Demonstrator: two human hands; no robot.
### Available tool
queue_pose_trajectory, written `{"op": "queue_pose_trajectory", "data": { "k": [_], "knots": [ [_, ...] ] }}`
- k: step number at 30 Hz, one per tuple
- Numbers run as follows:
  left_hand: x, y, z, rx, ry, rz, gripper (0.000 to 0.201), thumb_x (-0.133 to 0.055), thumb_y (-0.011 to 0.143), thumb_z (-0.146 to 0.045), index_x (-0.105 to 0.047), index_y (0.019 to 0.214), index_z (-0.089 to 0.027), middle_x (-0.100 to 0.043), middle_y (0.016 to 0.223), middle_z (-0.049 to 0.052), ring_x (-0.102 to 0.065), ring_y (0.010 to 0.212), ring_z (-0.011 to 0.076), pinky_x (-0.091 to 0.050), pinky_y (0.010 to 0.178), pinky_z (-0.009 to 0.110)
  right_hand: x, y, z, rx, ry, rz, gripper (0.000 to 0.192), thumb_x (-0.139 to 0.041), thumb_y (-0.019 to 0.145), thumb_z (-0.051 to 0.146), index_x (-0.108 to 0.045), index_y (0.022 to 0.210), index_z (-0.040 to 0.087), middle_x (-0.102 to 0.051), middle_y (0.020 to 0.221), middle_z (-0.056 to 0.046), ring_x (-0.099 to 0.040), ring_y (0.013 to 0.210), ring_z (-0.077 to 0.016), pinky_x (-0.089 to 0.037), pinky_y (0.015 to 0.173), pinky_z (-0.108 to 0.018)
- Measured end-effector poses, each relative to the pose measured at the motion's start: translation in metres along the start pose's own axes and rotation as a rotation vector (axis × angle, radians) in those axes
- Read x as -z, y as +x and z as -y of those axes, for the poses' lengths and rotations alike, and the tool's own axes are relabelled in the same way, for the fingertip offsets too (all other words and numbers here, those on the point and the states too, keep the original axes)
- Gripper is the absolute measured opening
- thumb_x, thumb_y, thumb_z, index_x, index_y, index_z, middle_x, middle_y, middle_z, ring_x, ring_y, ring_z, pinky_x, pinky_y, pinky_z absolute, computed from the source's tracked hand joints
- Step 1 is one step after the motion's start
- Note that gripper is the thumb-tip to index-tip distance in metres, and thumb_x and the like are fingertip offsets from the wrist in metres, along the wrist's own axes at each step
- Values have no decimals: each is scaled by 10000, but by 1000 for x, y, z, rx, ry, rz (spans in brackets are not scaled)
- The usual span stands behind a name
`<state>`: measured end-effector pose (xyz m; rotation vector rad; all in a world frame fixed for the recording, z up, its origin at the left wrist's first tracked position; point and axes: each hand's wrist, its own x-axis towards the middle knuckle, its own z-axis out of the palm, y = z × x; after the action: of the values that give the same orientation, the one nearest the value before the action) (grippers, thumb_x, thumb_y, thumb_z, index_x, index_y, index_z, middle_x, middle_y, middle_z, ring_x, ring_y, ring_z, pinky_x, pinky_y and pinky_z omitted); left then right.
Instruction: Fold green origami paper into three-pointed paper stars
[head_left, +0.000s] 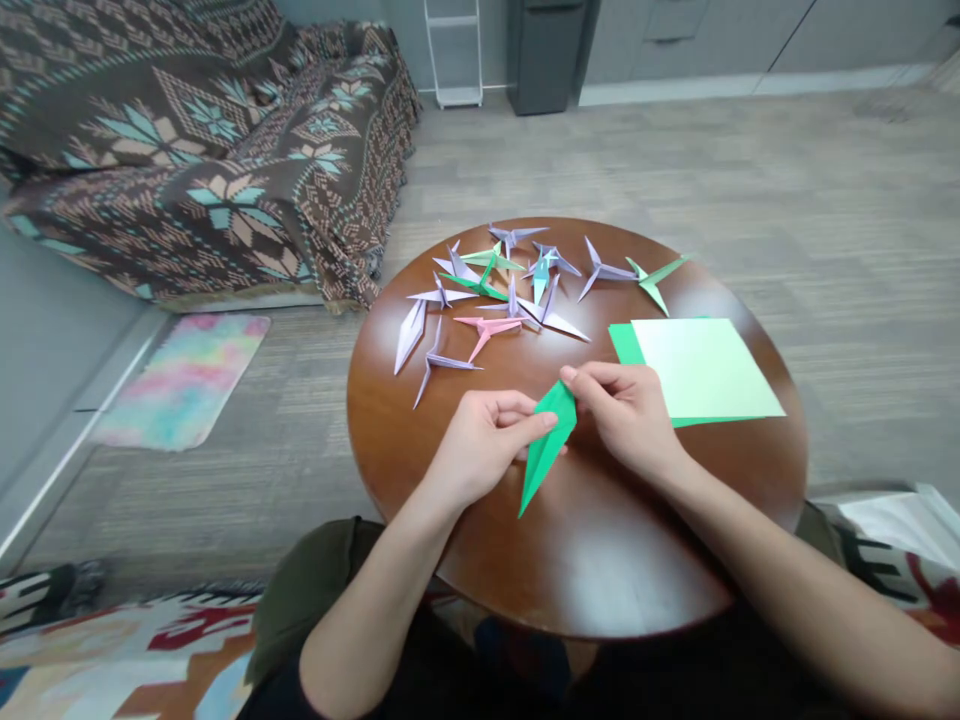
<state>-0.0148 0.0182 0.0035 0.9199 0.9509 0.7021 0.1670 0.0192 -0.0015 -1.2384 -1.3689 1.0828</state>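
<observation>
Folded paper (546, 447) is pinched by the left hand (487, 440) and right hand (626, 410), its edges partly covered. Right, green paper (625, 345) is mostly hidden by a pale sheet (705, 370).

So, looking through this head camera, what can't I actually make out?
All in the head view:
Far side of the green folded paper: turned away from the camera.
Some of the fingers of the left hand: hidden behind that paper.
Number of sheets under the pale sheet: it covers most of whatever lies below.
Fine creases on the folded paper figures: too small, and some figures overlap.
Sofa's full extent: cut off by the left and top edges.
</observation>
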Motion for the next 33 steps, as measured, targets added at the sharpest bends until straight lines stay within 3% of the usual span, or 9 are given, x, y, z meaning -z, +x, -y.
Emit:
{"op": "queue_pose_trajectory", "data": {
  "k": [4,9,17,23,27,33],
  "knots": [
    [1,1,1,-8,-8,-25,388,-950,697,-416,-774,860,-112,-815,752,93,-787,696,214,-605,644,258,0,1,0,-4,-12,27,535,-698,944,602,-619,591,207,-627,533,-2,-594,499,-143,-494,495,-262],
    [1,2,2,-28,-11,-24,387,-951,696,-425,-765,847,-121,-816,752,88,-806,748,237,-619,678,275,-1,-1,2,-41,35,136,411,-859,814,562,-673,711,210,-694,624,6,-665,550,-160,-538,527,-266],
    [4,2,3,-41,10,23,367,-910,750,-442,-791,881,-121,-834,830,111,-816,823,257,-637,740,309,-1,-3,2,-91,94,133,448,-845,820,590,-684,685,194,-699,588,-6,-638,496,-148,-515,500,-262],
    [2,1,2,-28,13,44,339,-911,750,-414,-797,874,-120,-834,835,112,-804,794,238,-618,709,285,-1,-2,-3,-70,58,93,578,-674,959,634,-626,589,193,-615,492,1,-571,442,-126,-443,460,-249],
    [1,2,1,-49,24,1,347,-922,727,-428,-790,835,-126,-813,765,89,-768,704,210,-598,679,281,0,2,-6,-72,67,81,610,-610,968,696,-607,608,203,-597,516,3,-582,471,-139,-475,477,-261],
    [7,3,0,-105,72,-25,328,-881,779,-431,-785,888,-138,-810,821,69,-738,701,172,-564,686,249,2,3,-7,-61,78,50,439,-840,821,598,-648,730,215,-642,588,21,-579,486,-133,-466,461,-250]
  ]
}}
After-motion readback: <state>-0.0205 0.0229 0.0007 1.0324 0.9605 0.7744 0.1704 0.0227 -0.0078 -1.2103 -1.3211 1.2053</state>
